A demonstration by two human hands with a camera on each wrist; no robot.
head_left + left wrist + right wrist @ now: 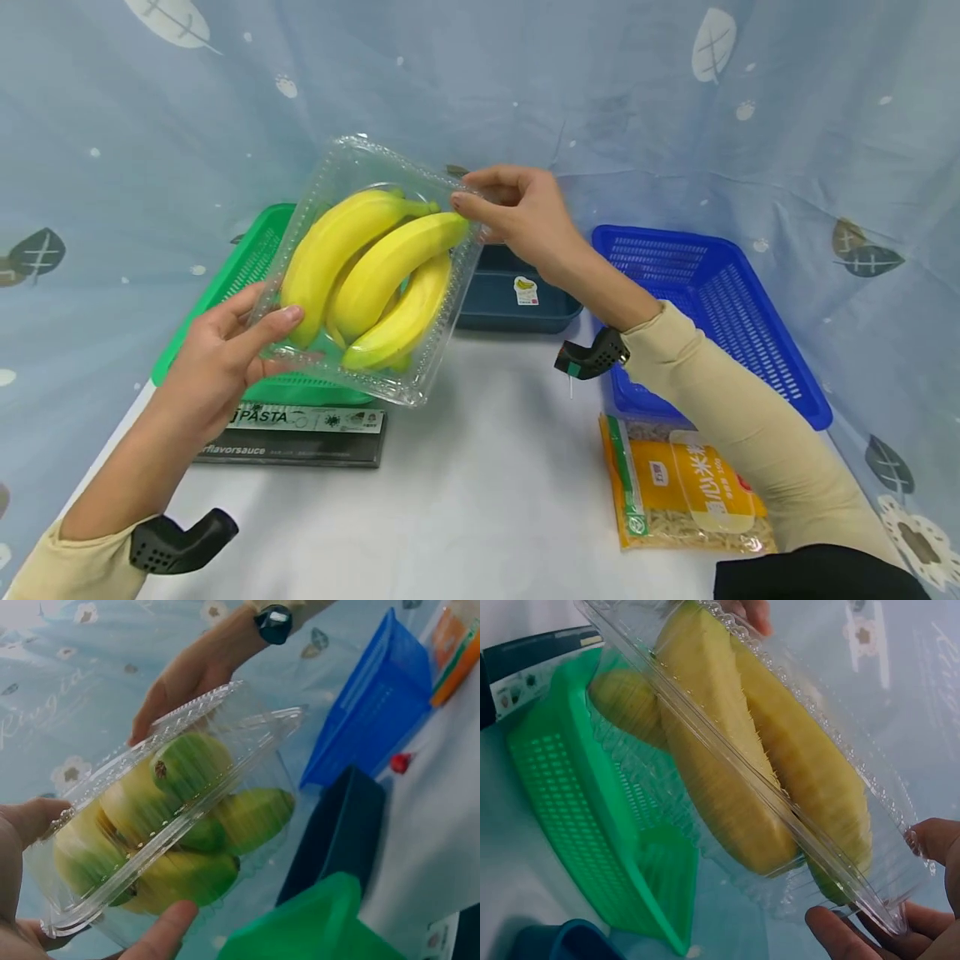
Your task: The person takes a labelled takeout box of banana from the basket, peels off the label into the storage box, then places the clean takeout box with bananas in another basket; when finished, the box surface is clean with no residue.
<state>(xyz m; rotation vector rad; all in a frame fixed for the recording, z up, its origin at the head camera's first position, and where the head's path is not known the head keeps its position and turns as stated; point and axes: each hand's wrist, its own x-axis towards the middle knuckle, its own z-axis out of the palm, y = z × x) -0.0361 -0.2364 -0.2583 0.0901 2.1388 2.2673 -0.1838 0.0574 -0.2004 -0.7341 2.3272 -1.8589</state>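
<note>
Nearest the viewer, on the white table (pixel 480 492), a yellow packet of rice noodles (pixel 686 487) lies at the right and a black pasta box (pixel 300 433) lies at the left, partly under a green basket (pixel 240 275). Above the table's middle, both hands hold up a clear plastic clamshell box (pixel 367 267) tilted toward the viewer, with yellow bananas (pixel 375 275) inside. The left hand (pixel 225 358) grips the box's near left corner, thumb curled over the lid and fingers beneath it. The right hand (pixel 517 212) pinches the far right corner between thumb and fingertips. The box hangs in the air in front of the green basket, touching nothing but the hands. Behind it sits a dark teal tray (pixel 517 300) with a small banana sticker, and a blue basket (pixel 712 300) stands to the right. A pale blue cloth (pixel 600 83) printed with leaves forms the backdrop.
</note>
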